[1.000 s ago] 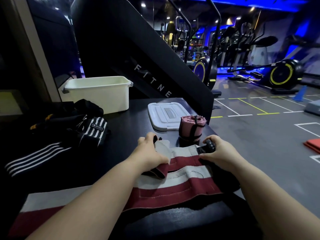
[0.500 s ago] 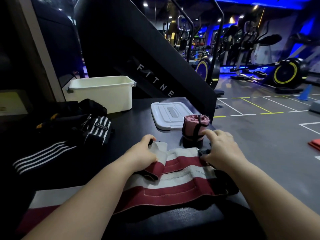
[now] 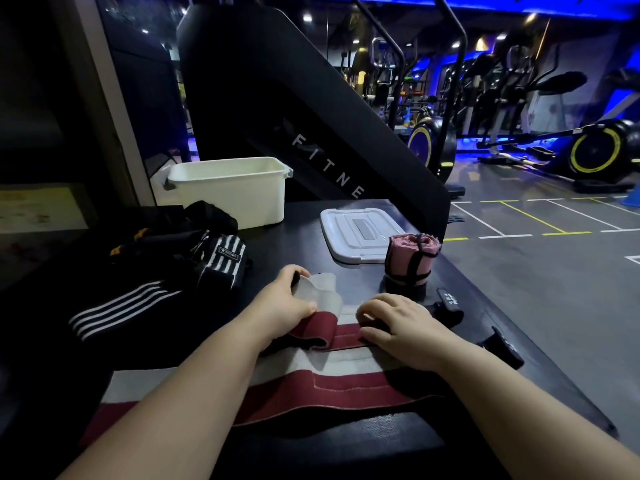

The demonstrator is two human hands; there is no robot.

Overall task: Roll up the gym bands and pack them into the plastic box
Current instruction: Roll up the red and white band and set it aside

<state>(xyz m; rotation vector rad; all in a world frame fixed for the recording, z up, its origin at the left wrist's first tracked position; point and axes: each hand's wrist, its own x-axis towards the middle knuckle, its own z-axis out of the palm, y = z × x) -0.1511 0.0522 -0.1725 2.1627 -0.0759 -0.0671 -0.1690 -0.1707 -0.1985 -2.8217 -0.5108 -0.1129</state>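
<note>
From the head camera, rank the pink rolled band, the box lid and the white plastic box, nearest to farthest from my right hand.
1. Pink rolled band, just beyond the right hand.
2. Box lid, behind the roll.
3. White plastic box, back left.

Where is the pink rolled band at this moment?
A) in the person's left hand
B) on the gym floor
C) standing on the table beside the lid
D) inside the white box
C: the pink rolled band stands upright on the table beside the lid, outside the box.
</note>
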